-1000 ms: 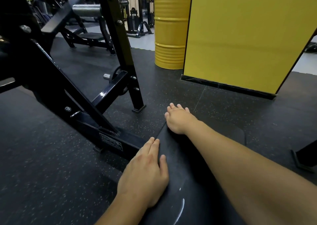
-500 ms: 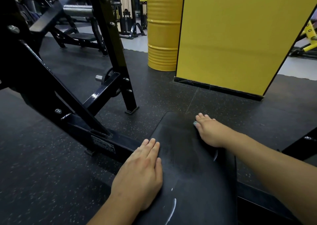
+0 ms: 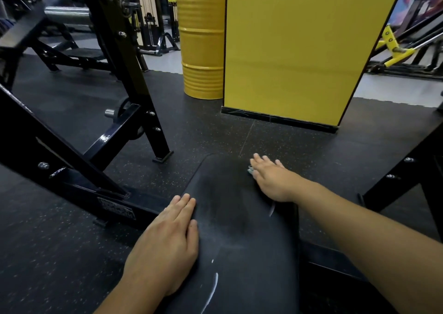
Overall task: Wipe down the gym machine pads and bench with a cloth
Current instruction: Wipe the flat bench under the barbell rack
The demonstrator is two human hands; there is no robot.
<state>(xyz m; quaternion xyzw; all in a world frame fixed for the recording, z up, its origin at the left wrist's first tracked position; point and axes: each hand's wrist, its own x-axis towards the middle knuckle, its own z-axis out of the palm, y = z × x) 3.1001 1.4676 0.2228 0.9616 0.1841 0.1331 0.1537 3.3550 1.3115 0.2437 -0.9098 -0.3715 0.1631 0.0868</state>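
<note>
Head camera is looking down on a person leaning over a black padded bench (image 3: 239, 230), the left hand (image 3: 165, 249) lying flat with fingers straight and together along the pad's left edge, apparently bracing the body. The right hand (image 3: 271, 179) is reaching to the far right corner and pressing down, fingers spread; only a small pale scrap that may be the cloth (image 3: 250, 169) is peeking out beside them. Pale streaks are suggesting wiping is unfinished, with a black machine frame (image 3: 79, 170) standing just left.
</note>
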